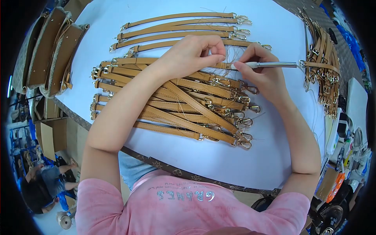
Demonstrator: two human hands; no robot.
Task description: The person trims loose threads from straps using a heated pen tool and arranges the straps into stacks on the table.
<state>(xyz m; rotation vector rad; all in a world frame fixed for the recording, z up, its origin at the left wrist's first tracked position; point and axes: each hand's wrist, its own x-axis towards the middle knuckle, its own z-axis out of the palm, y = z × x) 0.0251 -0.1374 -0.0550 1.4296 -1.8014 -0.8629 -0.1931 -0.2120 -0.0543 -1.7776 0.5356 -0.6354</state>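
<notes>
Tan leather straps [188,105] with metal clasps lie in a crossed pile under and below my hands. My right hand [264,70] pinches a slim tool [274,64] with a white front and a metallic shaft, its tip at the end of one strap. Just left of that tip, my left hand [199,55] is closed, thumb and fingers pressed together at the strap end; what it pinches is too small to make out. Loose thin threads [231,53] lie between the hands. More straps [176,27] are laid side by side above.
A bundle of tan straps [323,66] lies at the table's right side. Brown bags [47,51] stand at the far left, above a cardboard box [53,137]. Another person [37,188] is at the lower left. Assorted items fill the right edge.
</notes>
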